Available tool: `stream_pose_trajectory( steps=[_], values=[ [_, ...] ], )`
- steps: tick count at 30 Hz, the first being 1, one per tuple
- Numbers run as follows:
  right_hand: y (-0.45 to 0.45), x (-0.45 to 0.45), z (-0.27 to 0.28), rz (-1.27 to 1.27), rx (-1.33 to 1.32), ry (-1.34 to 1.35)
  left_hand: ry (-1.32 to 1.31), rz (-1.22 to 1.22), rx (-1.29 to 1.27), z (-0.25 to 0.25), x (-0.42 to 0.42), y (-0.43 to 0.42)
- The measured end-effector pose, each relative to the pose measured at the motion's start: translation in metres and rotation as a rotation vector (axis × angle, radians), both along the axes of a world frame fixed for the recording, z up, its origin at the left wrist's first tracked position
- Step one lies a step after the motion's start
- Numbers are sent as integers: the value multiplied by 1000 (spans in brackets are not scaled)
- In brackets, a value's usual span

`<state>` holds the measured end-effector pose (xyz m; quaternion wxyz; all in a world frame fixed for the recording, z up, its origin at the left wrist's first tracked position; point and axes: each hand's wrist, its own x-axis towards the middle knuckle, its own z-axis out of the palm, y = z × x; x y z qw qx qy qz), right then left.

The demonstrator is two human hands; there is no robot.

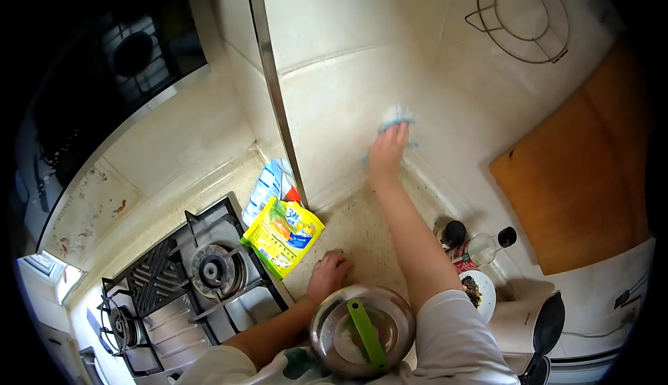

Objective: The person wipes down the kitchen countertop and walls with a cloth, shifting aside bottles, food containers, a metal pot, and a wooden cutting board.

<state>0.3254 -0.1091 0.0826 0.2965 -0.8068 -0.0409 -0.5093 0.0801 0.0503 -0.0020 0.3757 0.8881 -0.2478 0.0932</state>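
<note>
High on the tiled wall, my right hand (388,152) presses a white and blue cloth (398,115) against the tiles, with its fingers over it. Motion blurs the cloth's edges. My left hand (330,275) leans on the countertop (365,235), fingers apart and slightly bent, with nothing seen in it. Just left of that hand lies a yellow food packet (285,235), with a blue and white packet (266,191) behind it. A pot lid (327,347) with a green handle (365,333) is close in front of my body, between my forearms.
A gas stove (216,273) stands at left, below a dark range hood (118,72). At right are a black-capped jar (454,234), a glass bottle (485,247), a plate of dark bits (489,294), a kettle (518,326) and a wooden board (577,169). A wire rack (488,16) hangs above.
</note>
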Motion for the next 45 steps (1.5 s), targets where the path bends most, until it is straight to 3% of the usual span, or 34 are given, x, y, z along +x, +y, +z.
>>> stream_pose_trajectory(
  steps=[3,7,11,12,14,22,25,27,32,36,45],
  values=[
    [-13,-18,-2,34,125,204,-5,-10,10,-18,5,5],
    [2,-28,42,137,213,223,1,-15,47,-24,6,5],
    [52,-63,126,417,-25,-295,-23,-24,-2,-18,3,7],
    [58,-68,139,425,-18,-287,-13,-33,-8,-19,4,7],
    [68,-74,151,532,-331,-341,8,-31,-14,-18,2,6],
    [25,-71,-20,558,-395,-55,-9,-9,1,-3,-1,3],
    [25,-72,-11,548,-384,-23,-12,-39,-18,-11,2,5],
    [31,-75,16,539,-378,-38,-13,-32,-12,-12,2,5],
    [55,-60,139,516,-235,-363,-34,-13,-9,-8,1,4],
    [77,-62,168,407,-270,-549,-24,-5,11,-3,-1,3],
    [58,-78,-21,535,-531,-157,-40,-5,11,-8,2,2]
  ],
)
